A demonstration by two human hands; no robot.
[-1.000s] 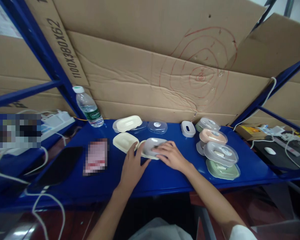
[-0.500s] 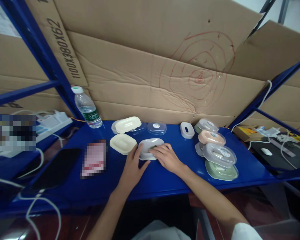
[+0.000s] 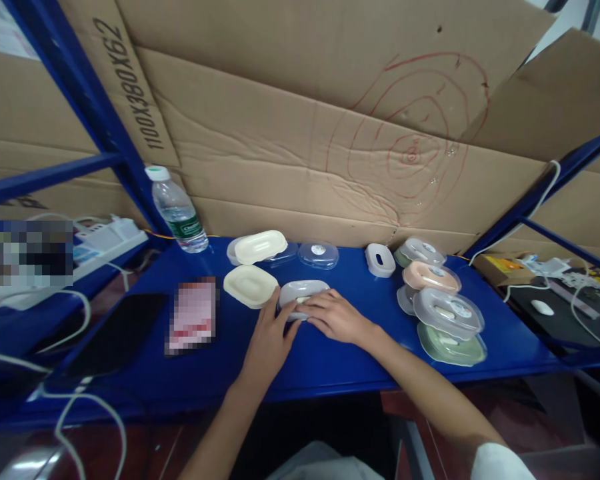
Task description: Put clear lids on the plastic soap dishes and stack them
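A pale grey oval soap box (image 3: 305,288) lies on the blue table in front of me. My left hand (image 3: 273,330) grips its left end, thumb along the near side and fingers at the far side. The fingers of my right hand (image 3: 337,317) close over its right half and press on its top. A small whitish part shows between the two hands at the middle of the box; the rest there is hidden by fingers. Just left of it lies a cream oval dish (image 3: 251,287). Behind that, another cream dish (image 3: 261,247) rests tilted on clear lids.
A clear lid (image 3: 319,255) and a slotted white piece (image 3: 380,260) lie at the back. Several lidded soap boxes (image 3: 447,312) are stacked on the right. Left are a water bottle (image 3: 180,213), a blurred pink item (image 3: 193,313) and a black flat device (image 3: 117,333) with cables.
The grey piece between my hands looks deeper and more box-like, with a whitish part at its middle where a dark spot showed. Both hands stay close on it. The view has shifted slightly.
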